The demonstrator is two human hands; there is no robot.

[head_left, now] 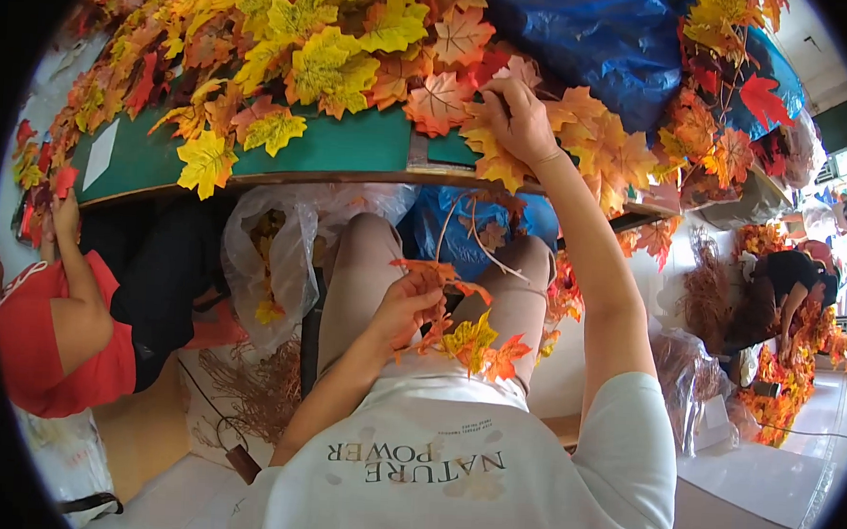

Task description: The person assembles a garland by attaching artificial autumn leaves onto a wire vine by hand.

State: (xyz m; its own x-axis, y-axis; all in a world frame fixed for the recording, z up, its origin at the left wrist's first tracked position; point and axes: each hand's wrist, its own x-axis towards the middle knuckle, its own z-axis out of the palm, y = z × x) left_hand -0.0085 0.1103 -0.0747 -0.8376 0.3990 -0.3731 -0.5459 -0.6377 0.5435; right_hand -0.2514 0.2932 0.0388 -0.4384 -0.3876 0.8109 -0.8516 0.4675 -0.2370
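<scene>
My left hand (404,307) is closed over my lap, pinching a garland of artificial maple leaves (472,344) in orange and yellow. Its bare brown stem (489,251) bends upward past my knees. At the table's edge, my right hand (524,126) reaches into the leaf pile with its fingers bent and closed on artificial maple leaves; the fingertips are partly hidden. Yellow-orange leaves (598,140) lie beside that wrist. To its left spreads a large heap of yellow leaves (333,68) and orange-red ones (442,103).
The green table (257,160) has a wooden edge. Blue plastic (588,43) covers its far side. A clear bag (276,247) hangs beneath. Another person in red (66,332) sits at left; someone in black (795,294) bends over leaves at right. Brown stems (259,380) lie on the floor.
</scene>
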